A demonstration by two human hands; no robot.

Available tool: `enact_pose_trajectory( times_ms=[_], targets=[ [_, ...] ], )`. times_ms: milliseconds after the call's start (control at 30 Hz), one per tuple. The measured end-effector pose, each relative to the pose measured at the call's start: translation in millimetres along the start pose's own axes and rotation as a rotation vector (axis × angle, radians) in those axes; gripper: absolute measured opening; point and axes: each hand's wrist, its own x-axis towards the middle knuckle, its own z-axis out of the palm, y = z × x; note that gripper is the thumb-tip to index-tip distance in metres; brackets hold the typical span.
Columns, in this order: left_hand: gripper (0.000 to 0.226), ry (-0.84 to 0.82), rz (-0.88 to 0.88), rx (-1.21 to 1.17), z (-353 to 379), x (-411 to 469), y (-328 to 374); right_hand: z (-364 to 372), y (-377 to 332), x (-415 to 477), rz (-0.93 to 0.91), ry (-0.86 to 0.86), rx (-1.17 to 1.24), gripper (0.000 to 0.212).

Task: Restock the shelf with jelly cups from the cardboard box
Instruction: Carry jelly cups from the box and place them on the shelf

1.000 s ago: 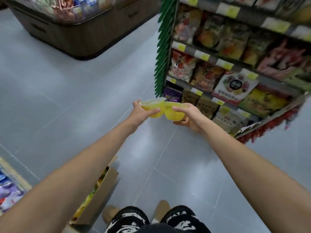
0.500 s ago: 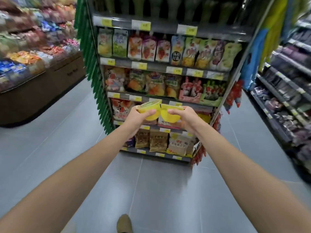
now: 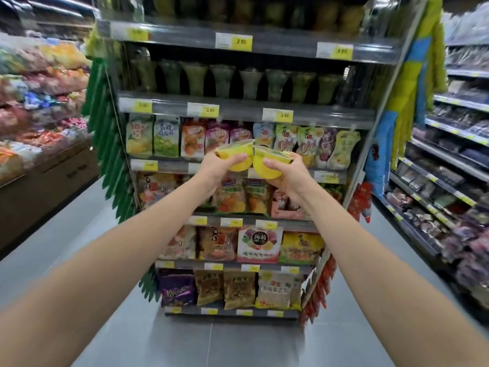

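Yellow plastic: my left hand [image 3: 215, 168] wraps 1 cup [image 3: 234, 148], my right hand [image 3: 289, 176] a 2nd cup [image 3: 262, 169].
Light, slick, crushable, I judge; best held round the bowl, gently.

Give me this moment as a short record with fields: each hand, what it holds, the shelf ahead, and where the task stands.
left hand: grips the left jelly cup, yellow
right hand: grips the right jelly cup, yellow
cups: side by side, rims meeting, raised in front of the fruit pouches
shelf unit: straight ahead, tiers full of snack bags; green cups on an upper tier
cardboard box: not in view
task status: both cups in hand, not yet on the shelf
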Motion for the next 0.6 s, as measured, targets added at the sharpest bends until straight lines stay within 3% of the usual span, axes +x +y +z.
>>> enact_pose_trajectory(
  times_ms=[100, 167, 233, 300, 400, 467, 600],
  targets=[
    [0.097, 0.023, 0.039, 0.041, -28, 39, 21, 34, -13, 43, -0.062, -0.017, 0.013, 0.073],
    [0.073, 0.024, 0.062, 0.056, -44, 58, 36, 57, -20, 70, -0.104, -0.017, 0.023, 0.062],
    [0.045, 0.039, 0.092, 0.081, -60, 81, 46, 82, -29, 93, -0.134, -0.004, 0.012, 0.082],
    [0.058, 0.071, 0.151, 0.115, -78, 105, 52, 103, -33, 120, -0.173, 0.000, -0.014, 0.110],
    [0.094, 0.115, 0.243, 0.182, -104, 140, 59, 129, -36, 160, -0.233, -0.046, -0.029, 0.118],
    [0.090, 0.157, 0.253, 0.223, -116, 156, 66, 146, -41, 175, -0.270, -0.068, -0.043, 0.122],
    [0.068, 0.301, 0.294, 0.328, -136, 188, 78, 176, -56, 196, -0.322, 0.005, -0.095, 0.099]
  ],
)
